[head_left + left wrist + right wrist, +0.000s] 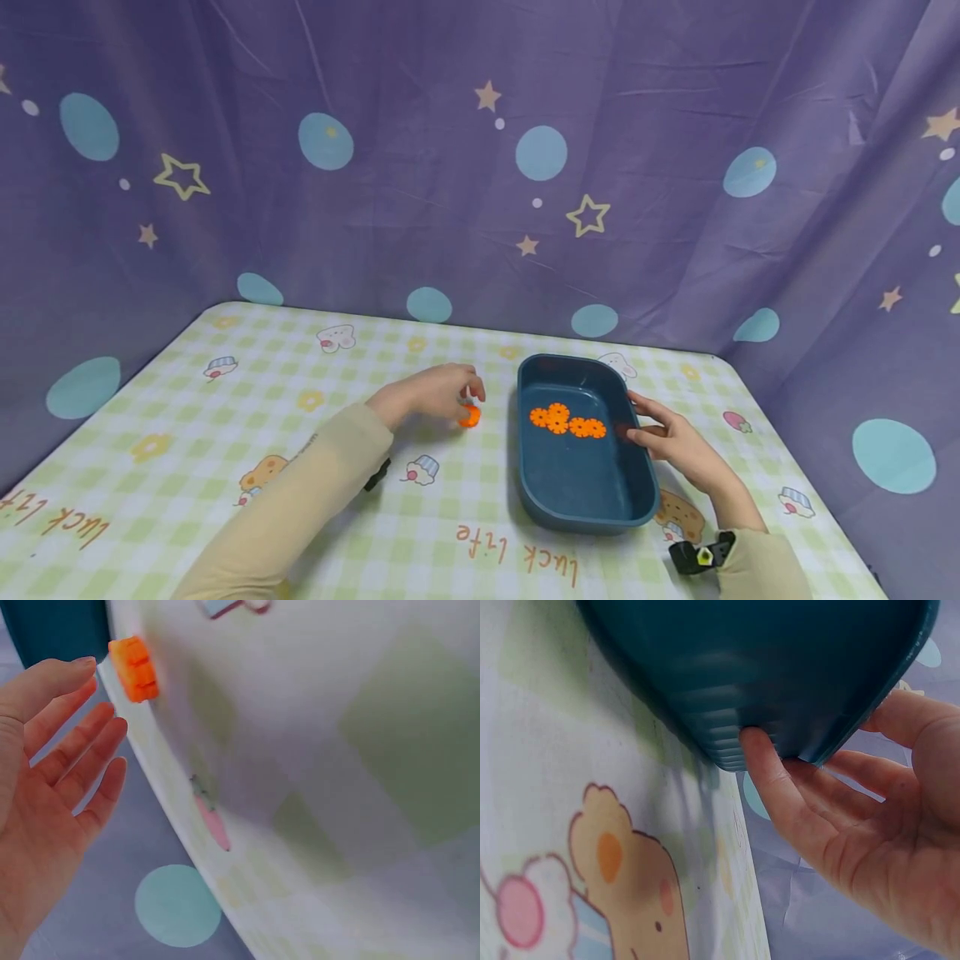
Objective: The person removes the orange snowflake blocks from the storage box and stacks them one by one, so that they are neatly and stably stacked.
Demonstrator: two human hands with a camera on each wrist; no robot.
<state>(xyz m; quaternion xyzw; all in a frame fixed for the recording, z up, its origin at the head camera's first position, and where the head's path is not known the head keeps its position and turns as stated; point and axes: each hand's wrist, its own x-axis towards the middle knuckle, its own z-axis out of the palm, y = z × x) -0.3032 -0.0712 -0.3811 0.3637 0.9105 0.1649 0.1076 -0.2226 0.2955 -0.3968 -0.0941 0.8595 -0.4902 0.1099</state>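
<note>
An orange notched disc [470,416] lies on the table, left of a dark blue bin [585,485]. My left hand [438,393] is just over this disc, fingers bent downward in the head view. In the left wrist view the hand [64,750] shows relaxed, spread fingers, with a small gap between the thumb tip and the disc [135,669]. My right hand [678,442] grips the bin's right side at the rim. One of its fingers [761,754] presses the outer wall, while the thumb reaches over the rim. Several orange discs [557,419] lie inside the bin.
A checked cloth [360,533] with printed cartoons and lettering covers the table. Behind it hangs a purple curtain [420,192] with stars and blue spots, close along the table's back edge. Black wrist bands [701,554] show at the sleeves.
</note>
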